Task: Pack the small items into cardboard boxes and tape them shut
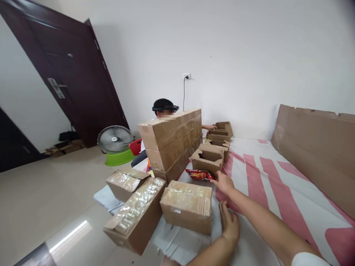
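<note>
A shiny red packet [198,174] lies just in front of an open cardboard box [208,156]. My right hand [224,182] is at the packet's right end, with thumb and fingers closed about it; part of this grip is hidden. Nearer to me, my left hand [229,224] is open above the sheet, its fingers curved and slightly apart, holding nothing. To its left sits a taped carton [186,205], with a small gap between the two.
Stacked cartons [177,144] form a wall before a person [164,105], whose hand [210,127] reaches to the far open boxes [224,128]. Two taped cartons lie left, one of them long [135,212]. A cardboard sheet [313,147] leans at right. A fan [115,139] stands behind.
</note>
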`<state>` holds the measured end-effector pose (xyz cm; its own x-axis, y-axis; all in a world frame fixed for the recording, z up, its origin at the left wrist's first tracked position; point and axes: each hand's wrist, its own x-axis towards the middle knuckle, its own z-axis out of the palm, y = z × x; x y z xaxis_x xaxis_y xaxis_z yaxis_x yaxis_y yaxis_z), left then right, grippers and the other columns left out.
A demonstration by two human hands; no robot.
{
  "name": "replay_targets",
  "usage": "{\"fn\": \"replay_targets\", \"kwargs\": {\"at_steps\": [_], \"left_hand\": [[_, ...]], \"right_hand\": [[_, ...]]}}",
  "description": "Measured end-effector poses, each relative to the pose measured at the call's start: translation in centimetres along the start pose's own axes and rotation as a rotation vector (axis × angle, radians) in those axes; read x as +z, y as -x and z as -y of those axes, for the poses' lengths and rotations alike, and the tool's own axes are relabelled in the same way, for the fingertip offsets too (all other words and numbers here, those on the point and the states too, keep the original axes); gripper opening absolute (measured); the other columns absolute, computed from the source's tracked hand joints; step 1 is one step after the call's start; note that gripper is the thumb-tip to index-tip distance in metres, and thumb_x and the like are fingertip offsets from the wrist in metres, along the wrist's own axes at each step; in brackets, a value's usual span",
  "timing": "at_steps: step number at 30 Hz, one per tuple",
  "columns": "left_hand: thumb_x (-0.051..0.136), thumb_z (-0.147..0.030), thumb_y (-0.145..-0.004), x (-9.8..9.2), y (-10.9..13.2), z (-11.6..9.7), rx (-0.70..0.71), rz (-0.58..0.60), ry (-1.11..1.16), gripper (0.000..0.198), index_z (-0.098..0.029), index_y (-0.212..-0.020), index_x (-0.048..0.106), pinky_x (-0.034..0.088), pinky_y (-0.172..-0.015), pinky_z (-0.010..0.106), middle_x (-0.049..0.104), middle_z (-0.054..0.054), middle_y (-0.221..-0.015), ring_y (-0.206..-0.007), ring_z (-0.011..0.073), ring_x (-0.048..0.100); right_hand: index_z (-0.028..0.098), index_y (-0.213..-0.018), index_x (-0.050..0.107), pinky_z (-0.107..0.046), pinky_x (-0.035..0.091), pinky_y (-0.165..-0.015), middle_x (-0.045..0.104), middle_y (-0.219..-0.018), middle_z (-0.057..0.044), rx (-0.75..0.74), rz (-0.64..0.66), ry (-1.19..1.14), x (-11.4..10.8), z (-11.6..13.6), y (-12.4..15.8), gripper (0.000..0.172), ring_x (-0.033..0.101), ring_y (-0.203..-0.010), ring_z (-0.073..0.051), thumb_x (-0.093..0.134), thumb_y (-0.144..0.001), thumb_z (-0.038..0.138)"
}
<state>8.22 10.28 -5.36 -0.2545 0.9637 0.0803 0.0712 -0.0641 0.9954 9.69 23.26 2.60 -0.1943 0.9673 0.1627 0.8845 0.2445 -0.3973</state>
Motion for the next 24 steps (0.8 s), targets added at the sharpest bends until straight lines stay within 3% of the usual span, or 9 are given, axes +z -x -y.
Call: {"fn": "replay_targets", "kwargs": {"at_steps": [4, 7, 9, 11, 13, 15, 17, 19, 24], "left_hand": [[0.053, -0.006, -0.063, -2.2, 4.0, -2.7, 0.194, 0.213, -0.059, 0.040, -0.018, -0.101, 0.062, 0.040, -0.107, 0.041, 0.059, 0.011, -0.116, -0.114, 0.0258, 0.054], [0.054, -0.010, -0.072, -6.9, 7.1, -4.6, 0.522, 0.376, -0.197, 0.040, -0.021, -0.110, 0.062, 0.039, -0.107, 0.046, 0.057, 0.013, -0.124, -0.121, 0.0287, 0.050], [0.053, -0.014, -0.079, -11.3, 7.8, -5.4, 0.692, 0.243, -0.298, 0.033, -0.023, -0.109, 0.061, 0.037, -0.107, 0.051, 0.057, 0.013, -0.123, -0.125, 0.0307, 0.046], [0.053, -0.019, -0.083, -15.7, 6.9, -5.9, 0.728, -0.078, -0.387, 0.024, -0.024, -0.106, 0.060, 0.036, -0.108, 0.052, 0.055, 0.012, -0.124, -0.126, 0.0303, 0.045], [0.050, -0.026, -0.088, -19.3, 4.8, -6.5, 0.672, -0.421, -0.497, 0.027, -0.022, -0.114, 0.056, 0.033, -0.109, 0.053, 0.049, 0.013, -0.130, -0.129, 0.0298, 0.042], [0.045, -0.032, -0.091, -21.5, 2.6, -7.2, 0.527, -0.581, -0.615, 0.038, -0.019, -0.126, 0.049, 0.030, -0.111, 0.054, 0.043, 0.016, -0.138, -0.134, 0.0308, 0.036], [0.044, -0.037, -0.091, -22.2, 0.9, -7.9, 0.357, -0.574, -0.722, 0.042, -0.018, -0.128, 0.050, 0.031, -0.110, 0.056, 0.040, 0.017, -0.142, -0.135, 0.0329, 0.035], [0.046, -0.040, -0.089, -22.0, 0.4, -8.5, 0.246, -0.525, -0.784, 0.038, -0.019, -0.118, 0.058, 0.035, -0.105, 0.058, 0.043, 0.016, -0.140, -0.129, 0.0351, 0.041], [0.053, -0.047, -0.085, -19.6, 3.5, -8.9, 0.331, -0.409, -0.786, 0.037, -0.020, -0.108, 0.064, 0.042, -0.101, 0.053, 0.049, 0.012, -0.118, -0.114, 0.0317, 0.050]], "right_hand": [[0.019, -0.095, 0.063, -0.032, 0.045, -0.072, 0.073, -0.091, -0.009, -0.026, 0.093, -0.119, -0.3, -1.6, 3.2, 0.021, 0.067, -0.085, -0.025, 0.058, -0.086, 0.037], [0.021, -0.089, 0.065, -0.031, 0.047, -0.070, 0.073, -0.085, -0.004, -0.072, 0.187, -0.242, 0.2, -3.2, 7.1, 0.013, 0.066, -0.079, -0.021, 0.059, -0.082, 0.030], [0.021, -0.098, 0.065, -0.029, 0.049, -0.068, 0.073, -0.088, -0.004, -0.090, 0.252, -0.336, 0.7, -4.1, 10.0, 0.021, 0.066, -0.075, -0.019, 0.062, -0.078, 0.029], [0.021, -0.114, 0.061, -0.029, 0.052, -0.068, 0.072, -0.102, -0.007, -0.108, 0.308, -0.428, 1.2, -4.6, 12.7, 0.042, 0.068, -0.080, -0.019, 0.066, -0.073, 0.029], [0.021, -0.131, 0.051, -0.032, 0.054, -0.075, 0.064, -0.124, -0.013, -0.110, 0.357, -0.546, 1.6, -4.3, 14.6, 0.067, 0.066, -0.094, -0.021, 0.071, -0.069, 0.034], [0.021, -0.145, 0.036, -0.037, 0.052, -0.085, 0.046, -0.144, -0.018, -0.103, 0.398, -0.679, 1.6, -3.1, 15.6, 0.091, 0.059, -0.111, -0.026, 0.075, -0.065, 0.041], [0.023, -0.151, 0.023, -0.041, 0.048, -0.092, 0.033, -0.153, -0.018, -0.128, 0.444, -0.794, 1.2, -1.3, 16.1, 0.106, 0.053, -0.119, -0.028, 0.077, -0.063, 0.047], [0.025, -0.153, 0.015, -0.044, 0.047, -0.093, 0.036, -0.150, -0.016, -0.197, 0.475, -0.863, 0.2, 0.3, 16.8, 0.113, 0.051, -0.118, -0.028, 0.077, -0.063, 0.051], [0.022, -0.150, 0.023, -0.043, 0.048, -0.088, 0.048, -0.137, -0.015, -0.248, 0.335, -0.824, -4.3, -0.4, 21.2, 0.105, 0.052, -0.111, -0.028, 0.077, -0.066, 0.054]]}}
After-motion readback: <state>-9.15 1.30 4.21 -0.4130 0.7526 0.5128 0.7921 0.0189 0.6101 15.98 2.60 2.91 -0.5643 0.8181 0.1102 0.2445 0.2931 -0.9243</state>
